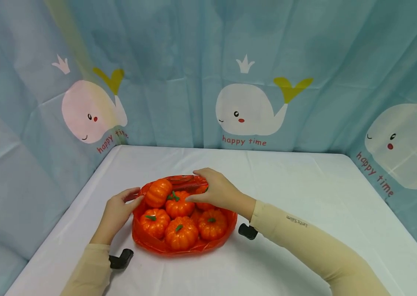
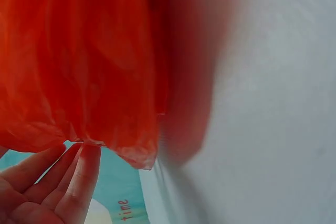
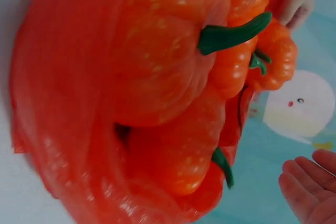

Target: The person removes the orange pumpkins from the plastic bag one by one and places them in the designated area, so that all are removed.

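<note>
A red plastic bag (image 1: 173,253) lies on the white table, its mouth spread wide around several small orange toy pumpkins (image 1: 181,233) with green stems. At the bag's left rim is my left hand (image 1: 117,211); in the left wrist view its nearly straight fingers (image 2: 84,182) touch the edge of the bag (image 2: 79,77). My right hand (image 1: 221,191) reaches over the bag's back right side with thumb and fingers spread. In the right wrist view the fingers (image 3: 310,182) stand apart from the pumpkins (image 3: 168,72) and hold nothing.
A white cloth covers the table (image 1: 297,185). Blue curtains (image 1: 171,111) with printed whales hang behind it and at both sides. Black wrist-camera pieces (image 1: 121,260) stick out beside each forearm, close to the bag.
</note>
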Demonstrator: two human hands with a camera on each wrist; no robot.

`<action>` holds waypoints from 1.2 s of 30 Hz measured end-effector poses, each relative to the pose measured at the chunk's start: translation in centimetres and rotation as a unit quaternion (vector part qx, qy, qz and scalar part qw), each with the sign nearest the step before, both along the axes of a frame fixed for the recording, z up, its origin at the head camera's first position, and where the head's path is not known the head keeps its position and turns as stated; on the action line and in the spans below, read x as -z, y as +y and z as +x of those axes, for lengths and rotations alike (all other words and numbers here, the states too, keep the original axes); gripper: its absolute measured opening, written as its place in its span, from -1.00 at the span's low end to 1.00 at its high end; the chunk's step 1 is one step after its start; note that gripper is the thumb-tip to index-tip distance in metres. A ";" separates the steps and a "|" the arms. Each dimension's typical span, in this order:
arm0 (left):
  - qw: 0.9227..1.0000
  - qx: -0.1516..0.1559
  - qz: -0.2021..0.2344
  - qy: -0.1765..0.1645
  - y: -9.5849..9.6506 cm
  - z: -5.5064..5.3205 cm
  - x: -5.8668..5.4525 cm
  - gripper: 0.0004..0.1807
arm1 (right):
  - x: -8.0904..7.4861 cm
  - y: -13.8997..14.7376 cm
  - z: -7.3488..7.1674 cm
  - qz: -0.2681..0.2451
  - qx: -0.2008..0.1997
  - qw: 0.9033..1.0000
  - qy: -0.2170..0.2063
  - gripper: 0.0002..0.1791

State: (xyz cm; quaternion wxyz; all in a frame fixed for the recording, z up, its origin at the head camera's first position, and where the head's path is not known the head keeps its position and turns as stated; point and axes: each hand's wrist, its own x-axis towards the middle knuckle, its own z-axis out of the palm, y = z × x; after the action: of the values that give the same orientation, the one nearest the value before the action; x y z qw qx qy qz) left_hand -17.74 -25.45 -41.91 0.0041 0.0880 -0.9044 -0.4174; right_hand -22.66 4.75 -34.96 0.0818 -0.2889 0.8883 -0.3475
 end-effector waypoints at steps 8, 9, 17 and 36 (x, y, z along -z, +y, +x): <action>1.000 -0.005 0.016 0.003 -0.4 0.1 0.4 -0.40 | -0.5 -2.0 0.2 -0.006 -0.024 1.000 -0.013 -0.08; 1.000 -0.005 0.017 0.004 -0.4 0.2 0.4 -0.40 | -0.5 -2.3 0.2 -0.001 -0.026 1.000 -0.013 -0.09; 0.999 -0.017 0.029 0.025 -0.6 0.1 0.8 -0.47 | -0.1 -4.4 -0.2 0.014 -0.031 0.999 -0.008 -0.09; 0.997 -0.035 0.058 0.021 -0.9 0.2 1.4 -0.44 | 0.0 -7.4 -1.3 0.027 -0.013 0.999 -0.034 -0.12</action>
State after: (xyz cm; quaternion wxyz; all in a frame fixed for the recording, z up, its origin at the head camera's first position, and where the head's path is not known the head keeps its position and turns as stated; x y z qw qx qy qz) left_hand -17.55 -26.35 -43.30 0.0323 0.1112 -0.8748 -0.4705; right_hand -23.99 -2.68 -34.98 0.1240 -0.2861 0.8902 -0.3321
